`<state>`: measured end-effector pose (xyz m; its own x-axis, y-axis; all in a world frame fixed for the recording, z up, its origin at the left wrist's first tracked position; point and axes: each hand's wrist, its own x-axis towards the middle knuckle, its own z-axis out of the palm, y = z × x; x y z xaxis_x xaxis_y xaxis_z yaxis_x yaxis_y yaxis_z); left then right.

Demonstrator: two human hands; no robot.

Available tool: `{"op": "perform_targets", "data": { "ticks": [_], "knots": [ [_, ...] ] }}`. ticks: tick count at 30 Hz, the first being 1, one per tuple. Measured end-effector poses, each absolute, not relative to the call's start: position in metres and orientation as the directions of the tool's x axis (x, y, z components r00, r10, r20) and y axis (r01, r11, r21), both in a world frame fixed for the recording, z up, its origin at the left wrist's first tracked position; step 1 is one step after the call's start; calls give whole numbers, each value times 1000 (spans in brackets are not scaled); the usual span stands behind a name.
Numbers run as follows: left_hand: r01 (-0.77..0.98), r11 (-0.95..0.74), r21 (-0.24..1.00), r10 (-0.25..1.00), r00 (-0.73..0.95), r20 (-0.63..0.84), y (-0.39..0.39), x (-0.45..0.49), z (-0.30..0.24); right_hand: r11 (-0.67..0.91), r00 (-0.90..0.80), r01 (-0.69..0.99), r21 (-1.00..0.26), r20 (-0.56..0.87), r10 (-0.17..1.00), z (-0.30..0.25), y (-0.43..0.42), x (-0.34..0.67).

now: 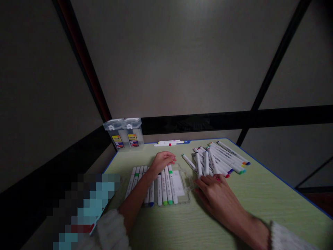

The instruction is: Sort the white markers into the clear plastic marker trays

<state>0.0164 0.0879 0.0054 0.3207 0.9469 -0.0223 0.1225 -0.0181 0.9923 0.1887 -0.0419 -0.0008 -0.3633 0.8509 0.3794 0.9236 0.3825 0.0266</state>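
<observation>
green table, grey wall; left hand and right hand rest open on markers.

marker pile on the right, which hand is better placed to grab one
The right hand: it touches the marker pile at its near edge; the left hand rests over the lined-up markers.

Markers: smooth white plastic. Case: clear glossy plastic. Table: matt, fine-ribbed. Sleeve: fuzzy cloth.
</observation>
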Motion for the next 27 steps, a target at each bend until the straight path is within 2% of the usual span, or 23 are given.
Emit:
{"op": "perform_targets", "data": {
  "ticks": [11, 17, 22, 27],
  "knots": [
    [148, -38, 988, 958, 287, -6, 95, 15, 3, 396, -369, 918, 20, 409, 835, -1, -42, 189],
    [200, -130, 971, 962, 264, 74, 97, 11, 13, 463, -402, 886, -21, 462, 791, 3, -45, 185],
    [326, -249, 912, 961, 196, 193, 101, 10, 14, 593, -506, 803, -66, 453, 734, 5, -52, 177],
    [540, -353, 764, 932, 129, 340, 101, 8, -3, 649, -577, 754, -95, 376, 725, 1, -56, 171]
  ]
}}
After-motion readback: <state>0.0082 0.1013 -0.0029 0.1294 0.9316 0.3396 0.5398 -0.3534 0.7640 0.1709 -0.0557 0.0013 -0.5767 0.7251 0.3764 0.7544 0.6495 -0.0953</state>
